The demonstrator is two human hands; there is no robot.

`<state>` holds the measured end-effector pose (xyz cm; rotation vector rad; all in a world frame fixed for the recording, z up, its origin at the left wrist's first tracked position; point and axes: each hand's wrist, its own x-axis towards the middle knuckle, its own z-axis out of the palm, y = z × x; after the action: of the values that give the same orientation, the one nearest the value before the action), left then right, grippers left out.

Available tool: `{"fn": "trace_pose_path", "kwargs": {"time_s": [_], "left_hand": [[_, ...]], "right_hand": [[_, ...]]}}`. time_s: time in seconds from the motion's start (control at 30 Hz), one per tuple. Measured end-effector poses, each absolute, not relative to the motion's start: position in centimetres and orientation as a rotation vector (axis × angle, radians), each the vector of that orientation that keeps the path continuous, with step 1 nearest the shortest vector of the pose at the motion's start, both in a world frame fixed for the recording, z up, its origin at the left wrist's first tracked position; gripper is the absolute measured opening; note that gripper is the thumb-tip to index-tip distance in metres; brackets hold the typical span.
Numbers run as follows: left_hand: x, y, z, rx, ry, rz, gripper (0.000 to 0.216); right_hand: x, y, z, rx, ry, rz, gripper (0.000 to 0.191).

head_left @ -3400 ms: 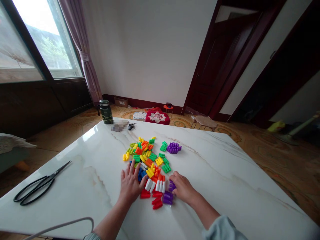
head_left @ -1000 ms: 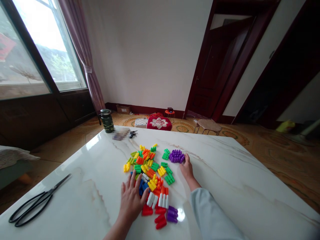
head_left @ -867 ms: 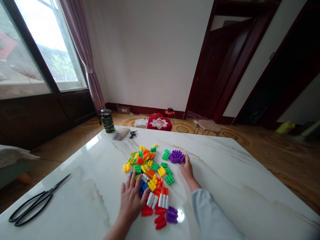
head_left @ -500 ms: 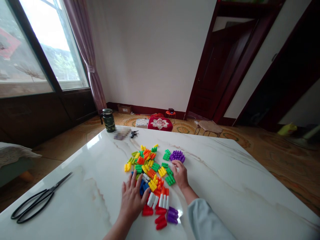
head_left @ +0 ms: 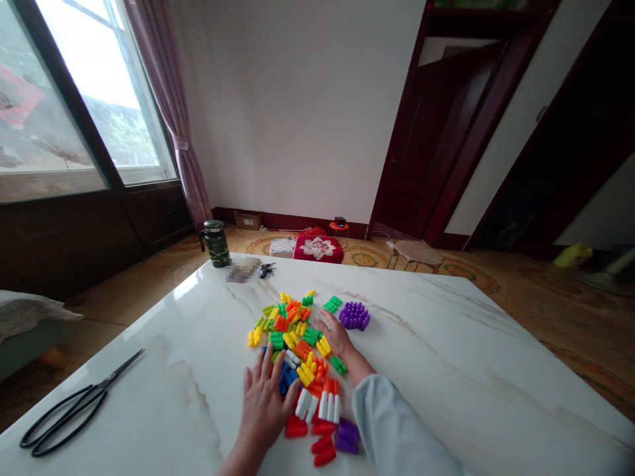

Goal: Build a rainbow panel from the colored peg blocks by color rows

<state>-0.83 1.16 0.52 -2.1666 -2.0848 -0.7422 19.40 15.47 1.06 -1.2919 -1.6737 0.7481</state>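
The left hand is lying palm down and open, its fingers spreading over the left side of the block pile. Its thumb is resting right by the blue blocks, maybe touching them. The right hand is hovering between the pile and the purple bunch, its fingers pointing away. Its back is hiding what is below, so I cannot tell if it is holding anything. Some green blocks are sitting just past its fingers, and a yellow block is lying just beside it. The purple bunch is standing so near that a quick swing to the right could be knocking it over. The sleeve is hanging close by the purple blocks, so a low pull could be dragging them. A left thumb pushing hard could be mixing up colours.
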Motion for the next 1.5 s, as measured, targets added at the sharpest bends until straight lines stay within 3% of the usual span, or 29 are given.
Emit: {"fn": "trace_pose_path", "kwargs": {"time_s": [0.37,0.63,1.0,1.3,1.5], "left_hand": [[-0.8,1.1,0.6,-2.164,-2.076,-0.737,0.053],[-0.8,1.1,0.6,-2.164,-2.070,-0.740,0.052],[-0.9,1.1,0.9,-2.173,-2.079,-0.728,0.053],[-0.9,1.2,0.7,-2.162,-2.071,-0.724,0.054],[-0.9,1.1,0.7,-2.164,-2.063,-0.709,0.054]], "right_hand": [[20.7,15.8,-0.4,-1.367,-1.518,0.576,0.062],[21.5,12.6,1.6,-1.266,-1.534,0.484,0.045],[24.0,10.8,0.9,-1.271,-1.548,0.402,0.045],[27.4,10.8,-0.4,-1.616,-1.243,-0.025,0.061],[27.2,10.9,-1.1,-1.693,-1.371,0.022,0.051]]}}
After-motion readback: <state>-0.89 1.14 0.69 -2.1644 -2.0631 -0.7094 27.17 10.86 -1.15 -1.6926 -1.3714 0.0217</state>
